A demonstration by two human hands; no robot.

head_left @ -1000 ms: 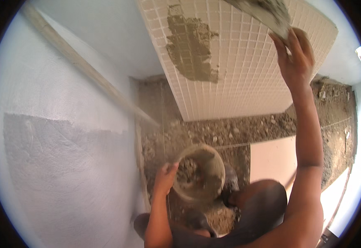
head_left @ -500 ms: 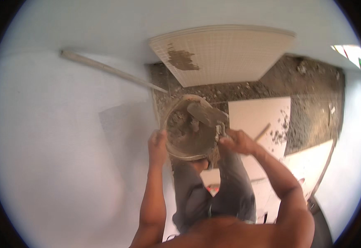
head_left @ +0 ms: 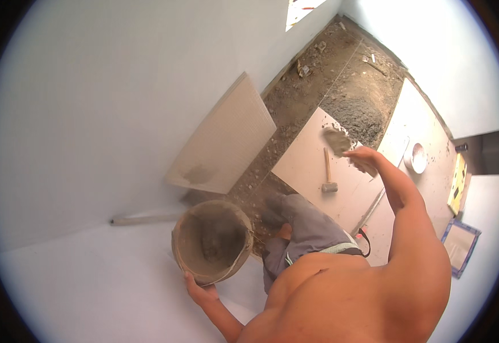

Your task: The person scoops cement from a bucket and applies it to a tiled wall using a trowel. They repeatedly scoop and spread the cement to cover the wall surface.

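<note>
Holding the bucket (head_left: pixel 185 243) by its rim, lower left of centre, the left grip (head_left: pixel 201 290) needs firmness; the right grip (head_left: pixel 365 157), closed on a blurred trowel (head_left: pixel 337 140) right of centre, best holds it level.

Seen from where I stand: at top, a bright four-sided opening (head_left: pixel 299 14) in the smooth pale-blue wall (head_left: pixel 118 114); left, a slender grey-brown pole (head_left: pixel 140 219); right, a small round white bucket (head_left: pixel 422 163), a yellow-and-black panel (head_left: pixel 458 182) and a blue-edged rectangular panel (head_left: pixel 461 246).
</note>
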